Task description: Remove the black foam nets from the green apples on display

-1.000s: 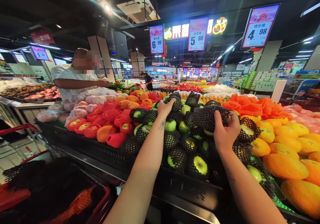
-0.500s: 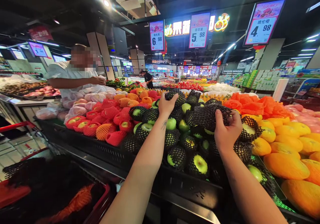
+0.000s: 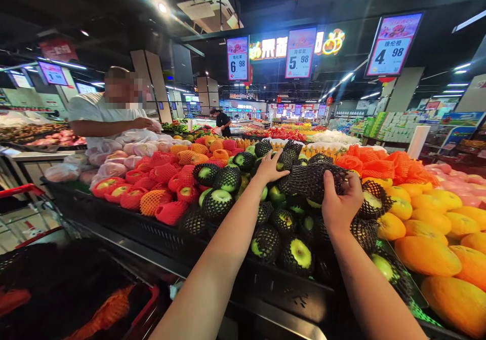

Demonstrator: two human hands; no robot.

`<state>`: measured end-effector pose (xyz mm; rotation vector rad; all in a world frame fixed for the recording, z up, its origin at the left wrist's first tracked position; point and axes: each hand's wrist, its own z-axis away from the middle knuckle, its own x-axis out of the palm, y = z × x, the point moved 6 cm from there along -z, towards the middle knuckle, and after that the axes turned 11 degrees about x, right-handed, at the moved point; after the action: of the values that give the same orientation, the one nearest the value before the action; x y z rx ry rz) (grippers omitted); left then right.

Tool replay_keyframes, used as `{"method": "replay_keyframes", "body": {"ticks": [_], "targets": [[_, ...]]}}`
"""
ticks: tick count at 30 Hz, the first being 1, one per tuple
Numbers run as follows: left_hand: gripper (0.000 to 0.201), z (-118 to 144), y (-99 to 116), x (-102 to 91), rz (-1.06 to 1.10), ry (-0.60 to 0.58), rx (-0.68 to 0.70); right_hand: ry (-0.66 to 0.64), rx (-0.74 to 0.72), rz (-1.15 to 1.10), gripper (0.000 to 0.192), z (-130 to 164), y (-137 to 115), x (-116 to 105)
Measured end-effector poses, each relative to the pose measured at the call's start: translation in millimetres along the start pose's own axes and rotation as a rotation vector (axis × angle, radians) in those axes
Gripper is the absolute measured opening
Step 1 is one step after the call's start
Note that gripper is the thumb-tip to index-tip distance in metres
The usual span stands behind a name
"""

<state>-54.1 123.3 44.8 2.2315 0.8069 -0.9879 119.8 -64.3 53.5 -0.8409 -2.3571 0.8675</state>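
Note:
My right hand (image 3: 342, 200) is closed around one end of a black foam fruit net (image 3: 307, 179), which stretches to the left over the pile and looks slack. My left hand (image 3: 270, 168) has its fingers spread above the green apples, close to the net's left part and a netted apple (image 3: 283, 161). It holds nothing that I can see. Below the hands, green apples (image 3: 301, 253) in black foam nets fill a black crate (image 3: 281, 285). Another black net (image 3: 292, 150) stands up just behind the left fingers.
Red-netted apples (image 3: 154, 178) lie to the left, oranges (image 3: 429, 252) to the right. Orange-red nets (image 3: 383, 161) are heaped behind the oranges. A cart (image 3: 154, 299) holding black and orange netting stands at lower left. A person (image 3: 110, 112) works across the display at left.
My left hand has moved right and slightly down, away from the netted apple at the back, and its fingers have spread. The right hand keeps its grip on the net.

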Motion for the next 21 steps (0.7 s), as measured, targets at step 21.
{"method": "replay_keyframes", "body": {"ticks": [21], "targets": [[0.030,36,-7,-69.9,-0.178,0.374,-0.262,0.017,-0.051,0.007,0.021,1,-1,1]]}}
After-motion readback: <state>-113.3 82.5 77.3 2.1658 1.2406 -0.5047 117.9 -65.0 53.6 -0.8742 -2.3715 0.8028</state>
